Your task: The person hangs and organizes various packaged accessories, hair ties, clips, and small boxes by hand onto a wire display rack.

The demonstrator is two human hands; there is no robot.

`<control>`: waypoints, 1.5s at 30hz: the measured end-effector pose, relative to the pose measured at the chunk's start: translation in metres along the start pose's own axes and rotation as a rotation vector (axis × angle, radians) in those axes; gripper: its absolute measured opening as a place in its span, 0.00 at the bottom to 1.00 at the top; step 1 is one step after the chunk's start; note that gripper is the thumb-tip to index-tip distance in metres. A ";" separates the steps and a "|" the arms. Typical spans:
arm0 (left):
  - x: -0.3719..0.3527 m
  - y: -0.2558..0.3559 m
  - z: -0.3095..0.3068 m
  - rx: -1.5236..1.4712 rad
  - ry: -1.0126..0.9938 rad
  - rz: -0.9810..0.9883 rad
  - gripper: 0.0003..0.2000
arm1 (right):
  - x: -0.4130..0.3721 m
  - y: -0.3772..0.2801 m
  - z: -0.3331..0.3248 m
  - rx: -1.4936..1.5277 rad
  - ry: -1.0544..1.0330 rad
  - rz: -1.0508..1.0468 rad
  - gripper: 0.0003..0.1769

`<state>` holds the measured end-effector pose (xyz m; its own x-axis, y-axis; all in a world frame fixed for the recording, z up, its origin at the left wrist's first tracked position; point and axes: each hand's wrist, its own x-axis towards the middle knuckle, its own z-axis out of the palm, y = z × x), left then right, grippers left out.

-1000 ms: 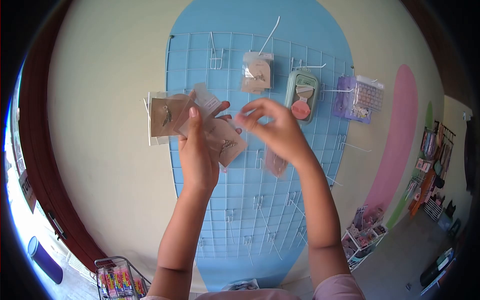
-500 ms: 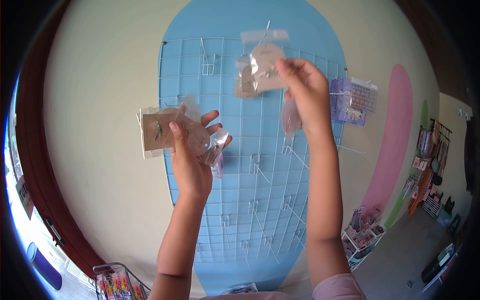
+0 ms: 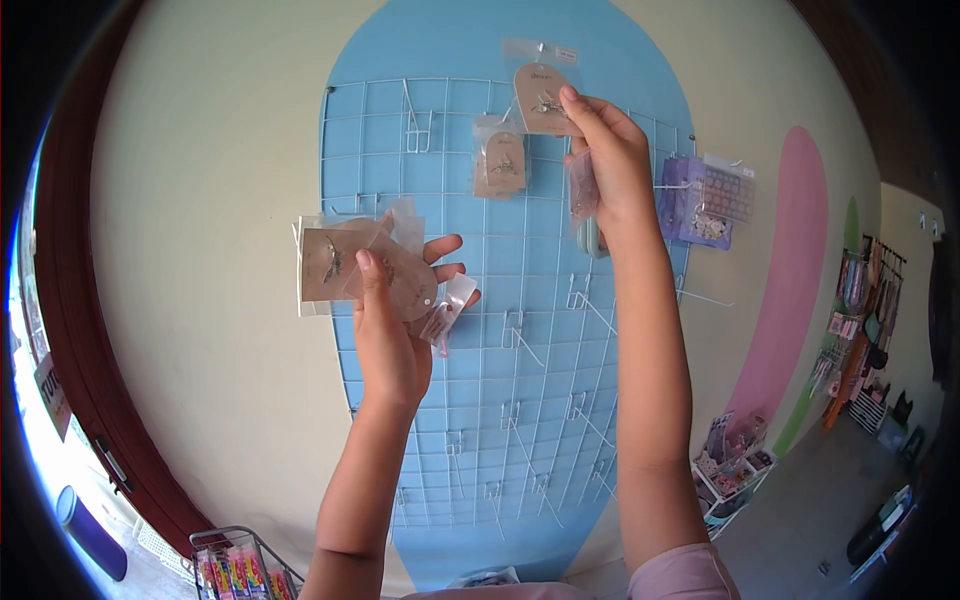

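Note:
My right hand (image 3: 618, 160) is raised at the upper right, thumb and fingers pinching a beige jewellery card (image 3: 540, 98) in a clear bag. A small silver piece is fixed on it, and the bag's top edge is at the tip of a hook (image 3: 543, 46). Below and left, similar jewellery cards (image 3: 503, 165) hang together. In my left hand (image 3: 388, 340), the thumb presses a fanned stack of bagged jewellery cards (image 3: 322, 268), one showing a silver piece. Other fingers of that hand spread out behind. Partly behind my right wrist hangs a bagged item (image 3: 582, 190) I cannot make out.
A white wire grid (image 3: 470, 390) with several protruding hooks (image 3: 525, 345) covers the blue wall panel. Purple packs (image 3: 690, 200) hang at its right edge. A rack of colourful packets (image 3: 240, 570) stands lower left, a white shelf cart (image 3: 735, 470) lower right.
My right hand has brought its card up so the bag's top meets the hook tip, uncovering the hanging cards. My left hand has shifted slightly right and down with its stack.

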<state>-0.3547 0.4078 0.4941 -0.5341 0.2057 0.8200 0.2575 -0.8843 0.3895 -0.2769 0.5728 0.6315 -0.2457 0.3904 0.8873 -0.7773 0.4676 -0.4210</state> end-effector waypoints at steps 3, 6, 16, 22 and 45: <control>0.000 -0.002 0.000 -0.014 -0.004 0.008 0.32 | 0.002 0.010 0.002 -0.014 -0.006 0.056 0.21; -0.002 -0.004 0.002 -0.014 0.002 -0.004 0.32 | 0.005 0.028 0.007 -0.028 -0.002 0.065 0.21; -0.002 -0.006 0.003 0.008 -0.008 0.025 0.32 | 0.002 0.104 0.001 -0.103 -0.006 0.190 0.25; 0.000 -0.008 0.009 -0.017 0.102 0.162 0.33 | -0.072 0.074 0.011 -0.095 -0.209 0.352 0.27; -0.003 -0.016 -0.015 0.177 0.087 0.029 0.18 | 0.003 -0.001 0.004 -0.037 0.089 -0.287 0.15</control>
<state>-0.3692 0.4151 0.4796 -0.5900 0.1370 0.7957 0.4076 -0.8002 0.4400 -0.2789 0.5707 0.6354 0.0342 0.3052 0.9517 -0.7858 0.5966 -0.1631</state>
